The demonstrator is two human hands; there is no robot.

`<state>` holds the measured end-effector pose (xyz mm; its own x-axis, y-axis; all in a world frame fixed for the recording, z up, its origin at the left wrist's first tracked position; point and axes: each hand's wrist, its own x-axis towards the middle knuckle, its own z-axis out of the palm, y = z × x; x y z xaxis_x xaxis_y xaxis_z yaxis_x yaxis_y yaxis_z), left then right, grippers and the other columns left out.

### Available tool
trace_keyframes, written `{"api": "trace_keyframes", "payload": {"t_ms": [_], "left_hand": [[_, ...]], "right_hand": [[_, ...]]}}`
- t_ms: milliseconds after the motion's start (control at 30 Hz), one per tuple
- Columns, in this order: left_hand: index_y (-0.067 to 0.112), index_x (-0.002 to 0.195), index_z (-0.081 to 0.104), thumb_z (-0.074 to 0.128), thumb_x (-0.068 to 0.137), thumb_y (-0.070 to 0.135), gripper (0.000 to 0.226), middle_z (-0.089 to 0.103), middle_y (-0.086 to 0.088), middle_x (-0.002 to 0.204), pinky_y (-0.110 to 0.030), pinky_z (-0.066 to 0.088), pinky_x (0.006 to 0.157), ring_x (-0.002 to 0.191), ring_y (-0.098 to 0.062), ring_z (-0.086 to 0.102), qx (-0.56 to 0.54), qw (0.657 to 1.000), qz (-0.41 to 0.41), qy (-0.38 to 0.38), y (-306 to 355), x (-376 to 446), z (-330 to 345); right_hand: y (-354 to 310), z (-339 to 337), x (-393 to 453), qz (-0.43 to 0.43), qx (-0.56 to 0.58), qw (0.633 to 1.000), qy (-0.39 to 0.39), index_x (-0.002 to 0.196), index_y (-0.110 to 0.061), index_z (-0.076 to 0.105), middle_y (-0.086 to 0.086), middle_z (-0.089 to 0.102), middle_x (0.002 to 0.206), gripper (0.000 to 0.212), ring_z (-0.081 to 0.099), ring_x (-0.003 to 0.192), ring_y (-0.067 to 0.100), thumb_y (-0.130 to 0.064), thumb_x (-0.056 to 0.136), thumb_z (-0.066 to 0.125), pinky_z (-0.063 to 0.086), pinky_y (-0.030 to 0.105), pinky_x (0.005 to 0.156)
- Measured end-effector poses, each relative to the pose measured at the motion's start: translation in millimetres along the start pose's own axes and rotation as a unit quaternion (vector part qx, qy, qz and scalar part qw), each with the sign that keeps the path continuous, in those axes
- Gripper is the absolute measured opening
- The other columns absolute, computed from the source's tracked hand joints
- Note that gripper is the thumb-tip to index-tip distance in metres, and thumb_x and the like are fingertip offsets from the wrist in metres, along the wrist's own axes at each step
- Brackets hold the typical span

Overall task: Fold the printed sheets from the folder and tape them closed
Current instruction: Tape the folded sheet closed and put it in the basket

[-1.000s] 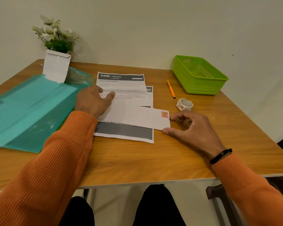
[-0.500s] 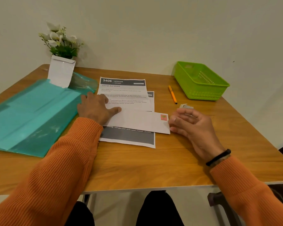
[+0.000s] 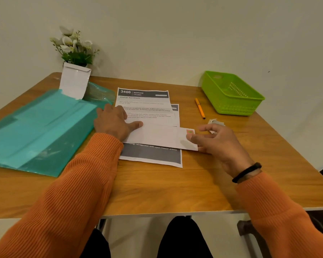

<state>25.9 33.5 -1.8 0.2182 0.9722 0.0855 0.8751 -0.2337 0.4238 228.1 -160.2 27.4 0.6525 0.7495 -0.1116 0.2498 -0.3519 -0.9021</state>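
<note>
The folded white paper sheet (image 3: 157, 135) lies lengthwise left-right; the left hand (image 3: 114, 122) pins its left end flat, while the right hand (image 3: 218, 142), its grip loosely spread and empty, touches its taped right end.

Tape roll (image 3: 215, 123) mostly hidden behind right hand (image 3: 218, 144); lower printed sheets (image 3: 153, 155) largely covered.

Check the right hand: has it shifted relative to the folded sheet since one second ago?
Yes. The right hand has moved left, onto the taped end of the folded sheet; earlier its fingertips rested on the table just beside that end.
</note>
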Motion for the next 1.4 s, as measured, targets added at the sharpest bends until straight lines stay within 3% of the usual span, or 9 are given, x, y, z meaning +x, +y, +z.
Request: {"api": "trace_keyframes", "payload": {"t_ms": [200,400,533,667,800,933,1067,1200,1400], "left_hand": [[0.025,0.119,0.061,0.068,0.076,0.077,0.068,0.048,-0.012,0.139,-0.049,0.043,0.104,0.132,-0.035,0.041,0.020,1.000,-0.006,0.000,1,-2,0],[0.030,0.135,0.059,0.061,0.082,0.077,0.071,0.050,-0.009,0.146,-0.052,0.029,0.113,0.138,-0.033,0.036,-0.026,0.998,0.033,0.044,3,-4,-3],[0.031,0.133,0.063,0.050,0.093,0.072,0.059,0.069,-0.005,0.128,-0.048,0.033,0.109,0.127,-0.028,0.053,-0.116,0.988,0.079,0.068,9,-6,-4],[0.032,0.119,0.069,0.063,0.090,0.065,0.044,0.072,-0.001,0.118,-0.046,0.049,0.104,0.107,-0.019,0.064,-0.193,0.974,0.105,0.062,12,-9,-8],[0.036,0.116,0.067,0.071,0.088,0.056,0.035,0.068,0.006,0.108,-0.037,0.060,0.084,0.095,-0.014,0.067,-0.257,0.957,0.109,-0.080,15,-10,-20],[0.026,0.114,0.067,0.068,0.095,0.039,0.023,0.075,0.003,0.101,-0.022,0.058,0.060,0.081,-0.012,0.075,-0.316,0.919,0.122,-0.203,26,-16,-24],[0.026,0.112,0.065,0.067,0.097,0.035,0.018,0.078,0.001,0.100,-0.027,0.062,0.063,0.082,-0.014,0.077,-0.345,0.908,0.119,-0.204,39,-21,-18],[0.023,0.115,0.064,0.067,0.097,0.035,0.021,0.079,0.001,0.095,-0.032,0.063,0.064,0.081,-0.016,0.078,-0.379,0.896,0.130,-0.191,49,-25,-20],[0.029,0.111,0.062,0.067,0.097,0.039,0.017,0.077,0.002,0.099,-0.029,0.061,0.062,0.076,-0.014,0.077,-0.466,0.873,0.099,-0.106,78,-42,-22]], "right_hand": [[5,0,2,0.048,0.199,0.979,-0.009,0.130,-0.014,0.062,0.007,0.074,0.104,0.058,0.072,0.092,0.021,0.002,0.080,0.085,0.063,0.039,0.085],[5,7,14,0.018,0.274,0.962,0.013,0.131,-0.012,0.059,0.011,0.073,0.113,0.046,0.075,0.103,0.026,0.010,0.091,0.070,0.065,0.035,0.075],[-3,5,33,-0.020,0.300,0.953,0.025,0.124,-0.011,0.061,0.015,0.075,0.116,0.038,0.075,0.104,0.027,0.013,0.094,0.063,0.061,0.034,0.073],[-18,2,52,-0.049,0.307,0.949,0.044,0.112,-0.013,0.064,0.014,0.077,0.115,0.031,0.075,0.107,0.026,0.013,0.095,0.060,0.063,0.037,0.079],[-35,-3,65,-0.060,0.325,0.942,0.054,0.112,-0.011,0.065,0.016,0.077,0.114,0.030,0.076,0.103,0.025,0.013,0.095,0.060,0.063,0.030,0.071],[-41,-7,67,-0.065,0.324,0.942,0.047,0.125,-0.013,0.060,0.016,0.074,0.118,0.034,0.074,0.107,0.028,0.005,0.096,0.065,0.063,0.038,0.084],[-27,-9,55,-0.048,0.339,0.939,0.031,0.153,-0.020,0.039,0.013,0.069,0.130,0.069,0.070,0.114,0.028,-0.003,0.095,0.072,0.061,0.044,0.094],[-6,-13,38,-0.053,0.361,0.931,0.007,0.160,-0.026,0.026,0.016,0.062,0.139,0.088,0.070,0.117,0.026,-0.005,0.091,0.077,0.060,0.035,0.088],[1,-15,-5,-0.046,0.219,0.974,-0.016,0.136,-0.020,0.056,0.006,0.069,0.120,0.060,0.073,0.105,0.021,-0.027,0.084,0.086,0.064,0.041,0.088]]}}
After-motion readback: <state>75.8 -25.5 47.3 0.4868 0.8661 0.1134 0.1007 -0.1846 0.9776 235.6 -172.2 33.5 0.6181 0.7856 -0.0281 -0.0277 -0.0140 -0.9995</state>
